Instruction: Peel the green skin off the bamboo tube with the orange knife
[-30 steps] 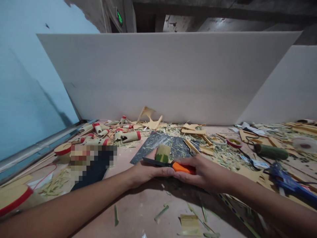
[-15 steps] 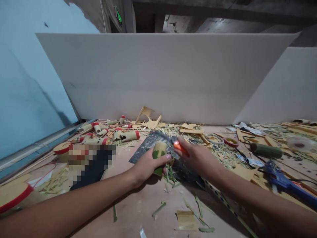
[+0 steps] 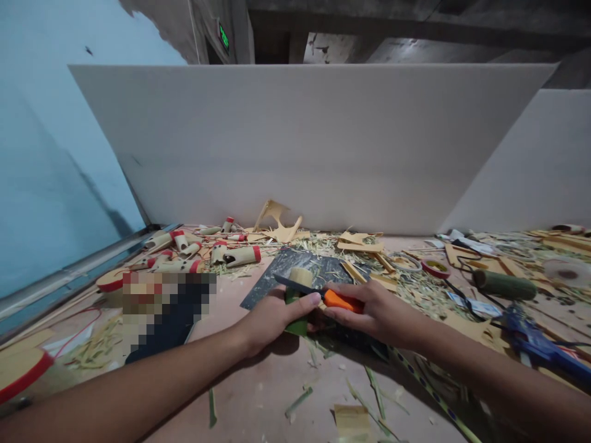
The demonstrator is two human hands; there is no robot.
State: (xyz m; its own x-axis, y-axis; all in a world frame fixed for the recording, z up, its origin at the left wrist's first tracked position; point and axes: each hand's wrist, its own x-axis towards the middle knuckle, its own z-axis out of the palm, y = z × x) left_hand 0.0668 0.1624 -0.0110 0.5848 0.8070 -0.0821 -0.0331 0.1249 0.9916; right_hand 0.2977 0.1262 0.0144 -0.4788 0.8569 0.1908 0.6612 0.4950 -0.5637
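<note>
Upright in my left hand (image 3: 277, 314) is a short bamboo tube (image 3: 301, 276), pale at its top and green lower down. My fingers wrap round it, and the thumb points right. My right hand (image 3: 369, 307) is closed on the orange handle of a knife (image 3: 341, 301). Its dark blade points left and lies across the tube just above my left thumb, seemingly against the bamboo. A dark, scuffed mat (image 3: 272, 274) lies beneath and behind both hands. Green peelings (image 3: 299, 401) are scattered on the table in front of them.
Red-banded bamboo pieces (image 3: 244, 255) lie at the back left. To the right are a green bamboo tube (image 3: 505, 284), a blue glue gun (image 3: 530, 338) with a cord, tape rolls (image 3: 435, 268) and many shavings. A white panel (image 3: 295, 147) stands behind.
My right hand has brought the knife left and down, so the blade now crosses the bamboo tube. The left hand keeps its hold in nearly the same place.
</note>
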